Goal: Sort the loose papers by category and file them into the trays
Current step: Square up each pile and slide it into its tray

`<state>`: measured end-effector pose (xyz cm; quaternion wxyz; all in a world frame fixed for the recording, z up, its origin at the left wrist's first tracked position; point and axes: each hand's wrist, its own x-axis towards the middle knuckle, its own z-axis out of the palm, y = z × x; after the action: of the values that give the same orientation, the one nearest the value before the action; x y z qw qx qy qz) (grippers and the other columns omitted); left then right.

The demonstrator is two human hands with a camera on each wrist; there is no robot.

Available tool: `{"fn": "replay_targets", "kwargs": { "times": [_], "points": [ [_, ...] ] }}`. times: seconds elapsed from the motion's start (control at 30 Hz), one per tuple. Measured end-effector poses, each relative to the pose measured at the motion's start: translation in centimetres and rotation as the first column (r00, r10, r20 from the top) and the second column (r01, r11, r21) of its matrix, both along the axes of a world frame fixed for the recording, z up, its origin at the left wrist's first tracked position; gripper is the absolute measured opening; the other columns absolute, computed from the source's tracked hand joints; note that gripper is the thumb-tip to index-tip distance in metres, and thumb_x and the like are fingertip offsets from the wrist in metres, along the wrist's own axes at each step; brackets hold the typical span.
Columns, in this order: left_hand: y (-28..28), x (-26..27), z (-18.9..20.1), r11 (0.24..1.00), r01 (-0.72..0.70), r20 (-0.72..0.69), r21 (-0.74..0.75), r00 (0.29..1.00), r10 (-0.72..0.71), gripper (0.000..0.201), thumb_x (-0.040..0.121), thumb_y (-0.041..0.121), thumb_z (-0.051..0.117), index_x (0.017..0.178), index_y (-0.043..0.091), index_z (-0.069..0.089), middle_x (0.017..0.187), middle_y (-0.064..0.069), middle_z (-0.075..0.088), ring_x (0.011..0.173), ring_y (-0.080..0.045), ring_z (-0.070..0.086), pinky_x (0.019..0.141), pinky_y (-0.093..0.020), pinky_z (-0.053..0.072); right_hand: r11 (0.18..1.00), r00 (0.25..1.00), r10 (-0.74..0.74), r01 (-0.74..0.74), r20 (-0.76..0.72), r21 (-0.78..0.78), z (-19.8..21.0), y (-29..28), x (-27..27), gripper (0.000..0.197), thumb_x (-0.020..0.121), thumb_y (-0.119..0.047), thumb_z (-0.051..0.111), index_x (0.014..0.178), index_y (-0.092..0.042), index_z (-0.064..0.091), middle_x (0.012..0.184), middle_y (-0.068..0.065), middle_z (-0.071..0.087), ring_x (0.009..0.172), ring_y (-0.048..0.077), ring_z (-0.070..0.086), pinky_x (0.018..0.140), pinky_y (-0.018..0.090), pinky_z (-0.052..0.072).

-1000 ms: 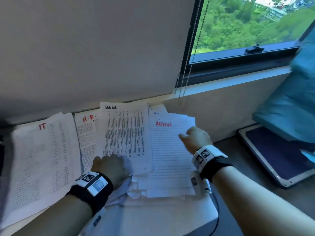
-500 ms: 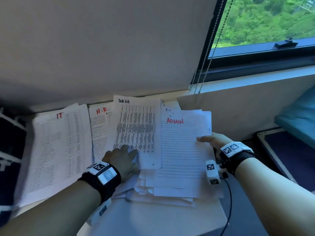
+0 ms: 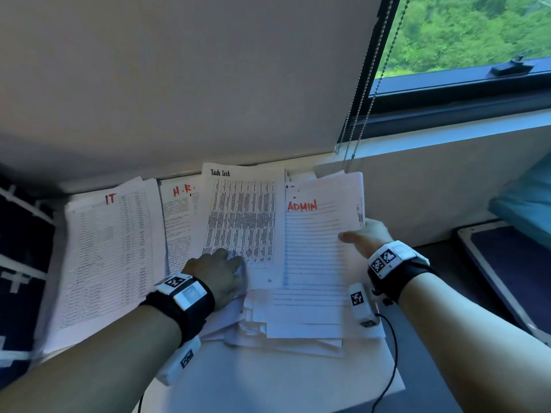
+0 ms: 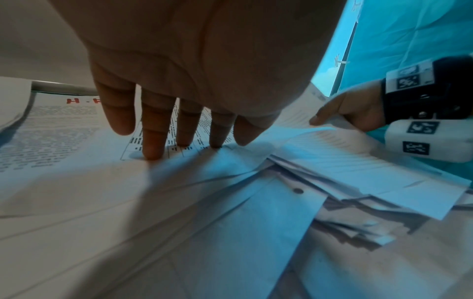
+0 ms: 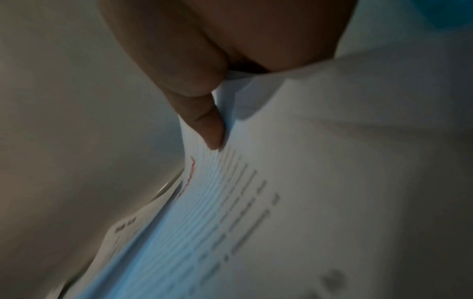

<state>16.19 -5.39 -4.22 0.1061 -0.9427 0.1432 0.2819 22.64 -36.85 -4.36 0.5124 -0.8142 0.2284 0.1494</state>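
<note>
Several papers lie side by side on a white desk (image 3: 283,383): a sheet marked IT (image 3: 110,248), one marked H.R. (image 3: 179,210), a printed Task List table (image 3: 241,216) and a lined sheet marked ADMIN (image 3: 316,242) atop a messy pile (image 3: 298,332). My left hand (image 3: 220,263) lies flat with straight fingers (image 4: 153,141) pressing the Task List's lower part. My right hand (image 3: 360,236) pinches the ADMIN sheet's right edge, thumb (image 5: 204,125) on top, and lifts that edge. No tray is plainly visible.
A wall rises right behind the papers. A blind's bead chain (image 3: 360,93) hangs beside the window (image 3: 465,34) at upper right. A dark board with a pale rim (image 3: 507,263) and blue fabric (image 3: 524,204) sit to the right. Dark shelving (image 3: 21,263) stands at left.
My right hand slid from on top of the ADMIN sheet to its right edge, pinched it and raised it. My left hand crept forward onto the Task List table.
</note>
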Motion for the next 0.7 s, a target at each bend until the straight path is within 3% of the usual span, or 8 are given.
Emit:
{"fn": "replay_targets", "kwargs": {
  "times": [0.13,0.27,0.47,0.53,0.63,0.67,0.7],
  "points": [
    [-0.1,0.0,0.1,1.0,-0.001,-0.001,-0.014,1.0,0.001,0.062,0.097,0.043,0.044,0.152,0.023,0.025,0.132,-0.005,0.043,0.109,-0.029,0.055,0.073,-0.037,0.042,0.955,0.982,0.148,-0.112,0.114,-0.274,1.2,1.6,-0.4,0.025,0.082,-0.012,0.064,0.105,-0.021,0.071,0.1,-0.003,0.07,0.092,0.02,0.064,0.083,0.028,0.052],
    [-0.1,0.2,0.2,0.998,-0.056,-0.008,-0.028,0.998,0.056,0.06,0.096,0.041,0.044,0.151,0.027,0.026,0.129,-0.005,0.044,0.108,-0.029,0.056,0.072,-0.036,0.038,0.956,0.982,0.103,-0.055,0.156,-0.288,1.4,0.7,-0.6,0.025,0.079,-0.011,0.064,0.102,-0.016,0.071,0.099,0.003,0.071,0.096,0.025,0.064,0.089,0.036,0.053],
    [-0.5,0.3,0.5,0.994,-0.109,-0.06,0.006,0.992,0.109,0.065,0.098,0.042,0.039,0.157,0.028,0.016,0.143,-0.007,0.036,0.116,-0.031,0.053,0.076,-0.037,0.038,0.988,0.989,-0.145,0.146,0.021,-0.043,-1.3,-6.4,-3.0,0.023,0.059,-0.006,0.074,0.082,-0.009,0.071,0.091,0.013,0.074,0.093,0.033,0.069,0.091,0.051,0.055],
    [-0.4,0.2,0.4,0.995,-0.096,-0.055,-0.007,0.994,0.096,0.064,0.099,0.043,0.038,0.158,0.028,0.016,0.141,-0.007,0.037,0.113,-0.031,0.053,0.075,-0.036,0.039,0.973,0.974,-0.226,0.226,-0.009,0.051,-0.6,-7.0,-4.9,0.018,0.066,0.003,0.072,0.081,-0.006,0.07,0.093,0.018,0.073,0.087,0.032,0.068,0.084,0.043,0.057],
    [0.1,0.3,0.2,0.995,-0.098,-0.061,-0.03,0.993,0.096,0.063,0.099,0.043,0.036,0.157,0.028,0.016,0.142,-0.007,0.037,0.112,-0.029,0.054,0.074,-0.036,0.042,0.936,0.953,-0.303,0.299,-0.004,0.184,-0.4,-7.8,-7.4,0.021,0.08,0.017,0.061,0.096,0.004,0.063,0.092,0.024,0.066,0.073,0.028,0.06,0.056,0.021,0.055],
    [0.2,0.4,0.2,0.994,-0.096,-0.07,-0.042,0.993,0.093,0.063,0.099,0.043,0.035,0.157,0.029,0.017,0.141,-0.006,0.038,0.113,-0.029,0.053,0.076,-0.036,0.044,0.924,0.95,-0.313,0.302,0.012,0.233,-0.2,-8.0,-8.1,0.024,0.081,0.018,0.061,0.102,0.007,0.062,0.094,0.026,0.065,0.075,0.03,0.061,0.056,0.023,0.057],
    [0.3,0.5,0.2,0.994,-0.096,-0.075,-0.055,0.993,0.092,0.062,0.099,0.044,0.035,0.156,0.029,0.019,0.139,-0.006,0.04,0.112,-0.029,0.054,0.077,-0.037,0.046,0.913,0.947,-0.32,0.299,0.033,0.278,-0.2,-8.2,-8.7,0.027,0.081,0.017,0.062,0.107,0.01,0.06,0.1,0.03,0.066,0.082,0.035,0.064,0.066,0.031,0.059]
  ]
}}
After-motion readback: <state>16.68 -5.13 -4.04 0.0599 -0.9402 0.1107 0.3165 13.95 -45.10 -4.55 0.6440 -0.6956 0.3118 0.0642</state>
